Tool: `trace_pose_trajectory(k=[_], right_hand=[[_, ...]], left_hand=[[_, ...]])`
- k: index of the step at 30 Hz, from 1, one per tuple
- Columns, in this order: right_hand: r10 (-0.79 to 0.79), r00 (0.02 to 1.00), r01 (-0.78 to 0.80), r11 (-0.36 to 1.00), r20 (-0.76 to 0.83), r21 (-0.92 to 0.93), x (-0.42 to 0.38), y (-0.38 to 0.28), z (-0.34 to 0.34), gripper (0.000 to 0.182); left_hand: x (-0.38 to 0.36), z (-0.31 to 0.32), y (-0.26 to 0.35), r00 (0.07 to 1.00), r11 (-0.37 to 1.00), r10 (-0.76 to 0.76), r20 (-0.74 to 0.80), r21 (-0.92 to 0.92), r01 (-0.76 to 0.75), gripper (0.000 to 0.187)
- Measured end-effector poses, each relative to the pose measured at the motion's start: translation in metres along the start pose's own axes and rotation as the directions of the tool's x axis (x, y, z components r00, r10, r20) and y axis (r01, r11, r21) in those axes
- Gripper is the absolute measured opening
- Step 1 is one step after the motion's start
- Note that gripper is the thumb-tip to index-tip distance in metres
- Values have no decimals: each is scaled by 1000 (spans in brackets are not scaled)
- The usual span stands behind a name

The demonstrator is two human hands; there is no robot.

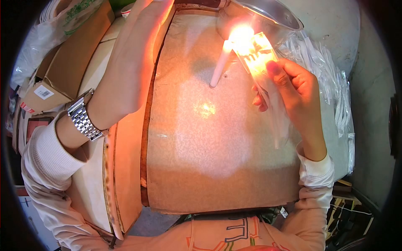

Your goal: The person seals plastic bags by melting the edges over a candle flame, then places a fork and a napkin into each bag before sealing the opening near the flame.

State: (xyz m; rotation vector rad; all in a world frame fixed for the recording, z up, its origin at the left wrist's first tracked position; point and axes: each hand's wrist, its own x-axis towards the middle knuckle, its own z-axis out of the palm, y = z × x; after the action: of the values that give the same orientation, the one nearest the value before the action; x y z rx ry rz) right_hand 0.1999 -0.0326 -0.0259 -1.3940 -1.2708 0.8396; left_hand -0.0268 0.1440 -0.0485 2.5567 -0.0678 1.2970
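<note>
A white candle stands lit on a brown cardboard sheet, its flame bright at the top. My right hand holds a clear plastic packet with its top end at the flame. My left hand is raised at the upper left over the cardboard's left edge; its fingers run out of the frame. A metal watch sits on that wrist.
A metal pot stands behind the candle. A pile of clear plastic packets lies at the right. Cardboard boxes and a plastic bag are stacked at the left. A wooden board borders the cardboard.
</note>
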Motion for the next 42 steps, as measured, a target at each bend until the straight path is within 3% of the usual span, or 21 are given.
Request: trace_pose_trajectory(k=[4, 6, 9, 15, 21, 27, 42], right_hand=[[-7, 1000, 7, 1000, 29, 4, 0, 0, 0, 38], [-5, 999, 4, 1000, 35, 3, 0, 1, 1, 39], [4, 999, -4, 1000, 43, 9, -1, 1, 2, 39], [-5, 999, 4, 1000, 45, 14, -2, 3, 6, 36], [-8, 999, 7, 1000, 50, 22, -1, 3, 8, 36], [-16, 999, 15, 1000, 34, 13, 1, 5, 3, 37], [-53, 998, 53, 999, -24, -2, 2, 2, 2, 30]], left_hand=[[16, 5, 37, 941, 915, -337, -14, -240, 324, 49], [15, 4, 37, 918, 873, -396, 3, -308, 378, 48], [6, -1, 24, 949, 912, -315, 14, -274, 306, 47], [5, -7, 13, 996, 991, -16, 91, 131, 4, 47], [-3, -5, 0, 997, 998, -57, 61, 10, 57, 49], [4, -7, 3, 994, 974, 70, 81, 210, -86, 48], [5, -7, 8, 996, 984, 7, 87, 174, -22, 47]])
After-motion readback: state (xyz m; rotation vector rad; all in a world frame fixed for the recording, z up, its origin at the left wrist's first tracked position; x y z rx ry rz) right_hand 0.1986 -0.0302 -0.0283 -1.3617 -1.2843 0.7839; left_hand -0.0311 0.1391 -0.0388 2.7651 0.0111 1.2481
